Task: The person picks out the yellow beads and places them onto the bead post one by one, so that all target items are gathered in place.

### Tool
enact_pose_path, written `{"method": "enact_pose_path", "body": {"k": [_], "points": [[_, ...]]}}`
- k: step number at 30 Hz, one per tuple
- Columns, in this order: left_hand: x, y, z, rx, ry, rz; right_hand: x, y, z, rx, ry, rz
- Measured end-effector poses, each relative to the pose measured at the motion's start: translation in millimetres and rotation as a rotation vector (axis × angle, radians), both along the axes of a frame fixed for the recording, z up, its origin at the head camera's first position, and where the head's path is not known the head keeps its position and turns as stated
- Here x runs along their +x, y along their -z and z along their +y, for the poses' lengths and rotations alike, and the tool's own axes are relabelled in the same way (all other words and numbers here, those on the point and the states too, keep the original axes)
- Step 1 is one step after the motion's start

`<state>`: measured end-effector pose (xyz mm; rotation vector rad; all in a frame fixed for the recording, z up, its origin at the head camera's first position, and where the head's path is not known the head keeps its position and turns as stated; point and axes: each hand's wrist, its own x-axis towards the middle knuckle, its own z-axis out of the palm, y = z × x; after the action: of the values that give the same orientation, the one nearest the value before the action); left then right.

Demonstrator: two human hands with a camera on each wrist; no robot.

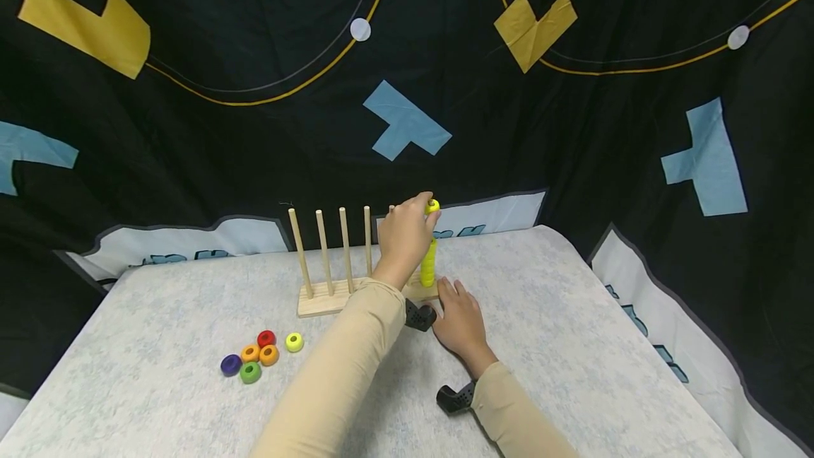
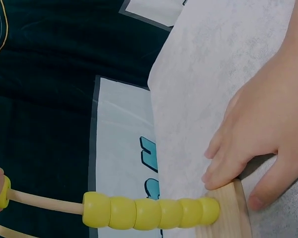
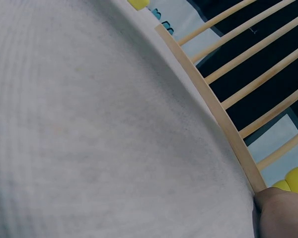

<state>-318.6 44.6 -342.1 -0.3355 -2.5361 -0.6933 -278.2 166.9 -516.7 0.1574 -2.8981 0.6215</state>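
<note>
My left hand [image 1: 405, 235] pinches a yellow bead [image 1: 432, 206] at the top of the rightmost peg; in the left wrist view that peg [image 2: 47, 202] runs from the held bead down to the others. A stack of several yellow beads [image 1: 428, 265] sits low on this peg, with bare wood between. The pegs stand in a row on a light wooden base [image 1: 318, 304]. My right hand [image 1: 463, 320] rests on the table with its fingers extended, fingertips against the base's right end. The left forearm hides part of the base.
Left of the forearm lie loose beads: a red one [image 1: 266, 338], two orange, a purple one [image 1: 231, 365], a green one [image 1: 251, 372] and a yellow one [image 1: 294, 342]. Bare wooden pegs [image 1: 323, 249] rise from the base's left part. A black curtain [image 1: 254, 154] hangs behind the table [image 1: 540, 345].
</note>
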Motion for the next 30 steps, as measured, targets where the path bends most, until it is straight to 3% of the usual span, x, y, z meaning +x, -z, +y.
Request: {"method": "enact_pose_path", "body": {"k": [9, 23, 30], "points": [[1.4, -0.6, 1.7, -0.02, 0.002, -0.01, 0.3, 1.3, 1, -0.001, 0.003, -0.006], [2.6, 3.9, 2.8, -0.052, 0.037, 0.044, -1.0, 3.0, 1, -0.006, 0.012, 0.0], [14.7, 6.7, -9.3, 0.003, 0.046, 0.149, 0.2, 2.1, -1, -0.02, 0.012, 0.008]]}}
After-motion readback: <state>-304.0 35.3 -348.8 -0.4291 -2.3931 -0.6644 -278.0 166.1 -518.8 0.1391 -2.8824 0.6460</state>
